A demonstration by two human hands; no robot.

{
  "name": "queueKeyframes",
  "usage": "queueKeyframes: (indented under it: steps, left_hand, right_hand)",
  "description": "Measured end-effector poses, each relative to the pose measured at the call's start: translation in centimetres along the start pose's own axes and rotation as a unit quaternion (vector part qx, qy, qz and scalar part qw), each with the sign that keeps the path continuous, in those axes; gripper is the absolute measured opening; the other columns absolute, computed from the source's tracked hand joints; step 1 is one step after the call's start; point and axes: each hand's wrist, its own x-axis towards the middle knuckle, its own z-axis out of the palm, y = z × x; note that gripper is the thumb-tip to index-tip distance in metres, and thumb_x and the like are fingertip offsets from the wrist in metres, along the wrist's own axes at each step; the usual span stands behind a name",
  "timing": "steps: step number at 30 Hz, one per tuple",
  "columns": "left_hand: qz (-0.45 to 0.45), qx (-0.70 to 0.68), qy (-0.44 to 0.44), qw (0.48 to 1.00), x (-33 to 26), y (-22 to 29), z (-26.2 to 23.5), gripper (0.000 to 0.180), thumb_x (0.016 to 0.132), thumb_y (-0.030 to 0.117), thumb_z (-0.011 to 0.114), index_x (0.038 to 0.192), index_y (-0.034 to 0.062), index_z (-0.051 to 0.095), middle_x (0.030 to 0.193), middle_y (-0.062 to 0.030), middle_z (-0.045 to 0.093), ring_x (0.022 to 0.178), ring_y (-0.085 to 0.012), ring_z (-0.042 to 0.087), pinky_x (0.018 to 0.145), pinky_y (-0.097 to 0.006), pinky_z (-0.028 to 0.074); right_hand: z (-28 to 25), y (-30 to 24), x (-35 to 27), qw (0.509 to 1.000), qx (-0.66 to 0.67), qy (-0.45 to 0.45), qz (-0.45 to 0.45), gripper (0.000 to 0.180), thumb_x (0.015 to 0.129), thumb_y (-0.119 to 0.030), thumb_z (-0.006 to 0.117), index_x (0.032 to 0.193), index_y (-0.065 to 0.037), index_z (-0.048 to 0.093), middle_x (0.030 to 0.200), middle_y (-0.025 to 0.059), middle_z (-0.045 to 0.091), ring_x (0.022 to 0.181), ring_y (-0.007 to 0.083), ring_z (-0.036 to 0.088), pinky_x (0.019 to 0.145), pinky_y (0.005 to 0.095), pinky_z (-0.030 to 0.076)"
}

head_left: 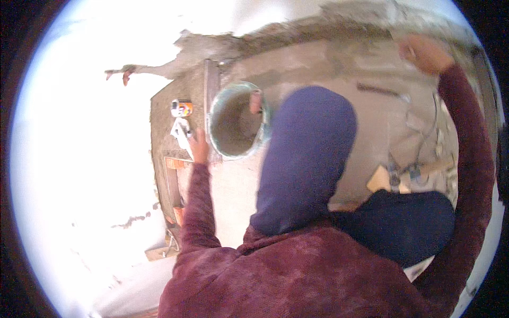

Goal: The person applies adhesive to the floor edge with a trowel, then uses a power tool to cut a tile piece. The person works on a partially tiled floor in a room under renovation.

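**Bucket of grey mix, left hand at its rim**

The bucket (236,121) sits on the rough grey surface (318,69) in front of you, upper middle of the view, its pale green rim tilted toward you and its inside coated in grey mix. Something reddish pokes up at its far inner wall; it is too blurred to name. Your blue-clad knee (310,153) covers the bucket's right edge and much of the floor behind it.

Your left hand (199,146) rests just beside the bucket's left rim, arm stretched straight forward in a maroon sleeve. You see only its back, so whether the fingers are curled or flat cannot be told; they look held together. Just beyond it lie a white crumpled rag (181,132) and a small orange-and-white can (181,108), near a wooden strip (211,90).

Your right hand (424,53) is raised far out to the upper right, arm bent in a wide arc along the picture's rim. It looks closed into a loose fist, but blur hides the fingers. Wood scraps and cords (408,169) lie below it. The left side is washed out white.
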Motion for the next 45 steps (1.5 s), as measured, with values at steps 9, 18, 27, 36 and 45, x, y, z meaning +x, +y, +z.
queueKeyframes:
  steps: [9, 18, 27, 36, 45]
  left_hand:
    - [-0.285, -0.660, -0.066, 0.692, -10.1, 2.4, 10.1, 0.051, 0.097, 0.042, 0.045, 0.128, 0.0016, 0.050, 0.128, -0.0140, 0.057, 0.114, -0.0305, 0.055, 0.101, -0.041, 0.041]
    - [-0.142, -0.595, -0.161, 0.775, 2.6, 2.8, 5.8, 0.063, 0.098, 0.050, 0.041, 0.139, 0.0014, 0.043, 0.138, -0.0153, 0.050, 0.123, -0.0319, 0.050, 0.105, -0.046, 0.039]
    - [-0.193, -0.503, -0.196, 0.819, 6.7, -1.9, 6.0, 0.072, 0.096, 0.057, 0.043, 0.138, -0.0018, 0.043, 0.137, -0.0175, 0.049, 0.123, -0.0326, 0.048, 0.105, -0.045, 0.037]
    - [-0.117, -0.350, -0.160, 0.916, 11.6, -5.4, 9.4, 0.064, 0.098, 0.048, 0.046, 0.137, -0.0028, 0.044, 0.136, -0.0230, 0.050, 0.121, -0.0334, 0.050, 0.101, -0.042, 0.039]
    - [0.050, -0.059, -0.132, 0.988, 16.8, -14.1, 8.6, 0.059, 0.099, 0.043, 0.047, 0.137, -0.0020, 0.044, 0.138, -0.0249, 0.048, 0.123, -0.0353, 0.049, 0.102, -0.043, 0.038]
  right_hand:
    - [1.4, -12.3, 5.4, 0.968, 0.051, 0.116, -0.216, 0.025, 0.088, -0.015, 0.058, 0.111, -0.006, 0.061, 0.099, 0.0128, 0.060, 0.098, 0.0319, 0.057, 0.088, 0.0436, 0.046]
    - [10.7, -34.6, 25.2, 0.931, -0.080, -0.100, -0.343, 0.031, 0.078, -0.041, 0.064, 0.091, -0.015, 0.073, 0.087, 0.0059, 0.072, 0.093, 0.0311, 0.066, 0.075, 0.0488, 0.052]
    - [16.8, -39.9, 27.6, 0.900, -0.082, -0.270, -0.332, 0.034, 0.081, -0.038, 0.060, 0.092, -0.008, 0.073, 0.089, 0.0107, 0.072, 0.091, 0.0306, 0.067, 0.074, 0.0459, 0.052]
    - [6.9, -37.1, 24.5, 0.909, -0.034, -0.311, -0.275, 0.038, 0.085, -0.034, 0.056, 0.094, -0.001, 0.072, 0.092, 0.0156, 0.072, 0.090, 0.0300, 0.069, 0.073, 0.0430, 0.052]
    - [-6.8, -15.2, 3.1, 0.904, 0.345, -0.251, 0.035, 0.040, 0.096, -0.044, 0.049, 0.107, -0.006, 0.057, 0.078, 0.0038, 0.057, 0.063, 0.0135, 0.057, 0.057, 0.0313, 0.048]
